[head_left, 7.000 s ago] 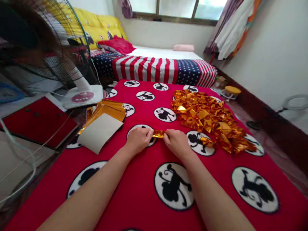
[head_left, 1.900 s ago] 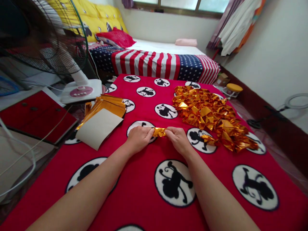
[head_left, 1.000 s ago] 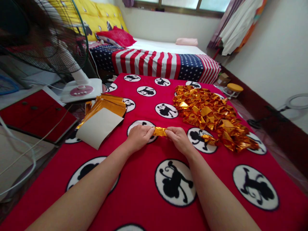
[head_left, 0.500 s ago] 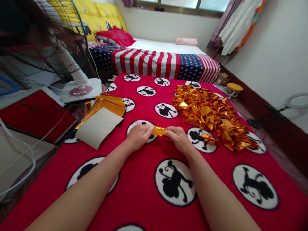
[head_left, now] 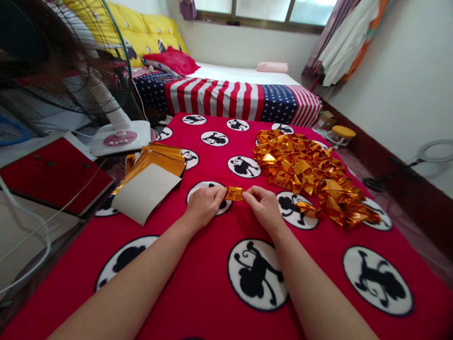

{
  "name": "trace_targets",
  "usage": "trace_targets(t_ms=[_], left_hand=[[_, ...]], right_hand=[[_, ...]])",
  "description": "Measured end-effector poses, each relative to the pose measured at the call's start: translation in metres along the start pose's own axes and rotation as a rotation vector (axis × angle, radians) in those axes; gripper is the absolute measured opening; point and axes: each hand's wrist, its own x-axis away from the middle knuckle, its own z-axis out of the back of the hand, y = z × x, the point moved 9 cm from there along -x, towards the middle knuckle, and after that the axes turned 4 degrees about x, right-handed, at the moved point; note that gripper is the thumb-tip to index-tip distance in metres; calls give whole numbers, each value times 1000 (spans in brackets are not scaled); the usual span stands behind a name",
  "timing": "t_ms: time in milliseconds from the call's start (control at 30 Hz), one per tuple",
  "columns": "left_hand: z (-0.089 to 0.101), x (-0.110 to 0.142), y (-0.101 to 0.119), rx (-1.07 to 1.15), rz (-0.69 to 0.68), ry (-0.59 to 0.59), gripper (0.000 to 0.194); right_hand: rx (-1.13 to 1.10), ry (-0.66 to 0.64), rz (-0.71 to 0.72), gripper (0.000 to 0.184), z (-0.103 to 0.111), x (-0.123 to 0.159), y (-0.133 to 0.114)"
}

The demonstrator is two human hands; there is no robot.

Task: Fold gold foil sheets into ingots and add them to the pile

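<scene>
Between my two hands is a small folded piece of gold foil paper (head_left: 234, 193). My left hand (head_left: 204, 203) pinches its left end, and my right hand (head_left: 262, 204) pinches the right end. Both hands are over the red cloth (head_left: 198, 293) with round monkey pictures. To the right lies a heap of folded gold foil pieces (head_left: 300, 160), with one loose folded foil piece (head_left: 307, 208) at its near edge. On the left is a fanned stack of gold foil sheets (head_left: 161, 156), a pale sheet (head_left: 146, 193) on its near side.
A fan (head_left: 120, 134) stands beyond the sheets at the left, near a dark red panel (head_left: 49, 170) and white cables. Farther back is a bed with a striped and starred cover (head_left: 219, 100). A yellow-topped stool (head_left: 344, 132) is at the right.
The fingers of my right hand have shifted a little at the foil's right end, and the foil looks flatter. The whole view has tipped slightly, so things sit lower.
</scene>
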Motion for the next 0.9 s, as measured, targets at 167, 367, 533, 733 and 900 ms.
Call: trace_targets(t_ms=[167, 367, 533, 733, 900], left_hand=[[5, 2, 4, -89, -13, 35, 43], [4, 3, 5, -103, -24, 48, 44], [5, 2, 2, -64, 3, 66, 46], [6, 2, 2, 23, 12, 85, 47], [6, 3, 3, -52, 27, 98, 47]], right_hand=[[62, 76, 60, 17, 3, 4, -1], [50, 138, 127, 13, 5, 7, -4], [91, 154, 169, 11, 4, 9, -9], [105, 151, 178, 10, 1, 11, -13], [108, 177, 165, 12, 3, 12, -13]])
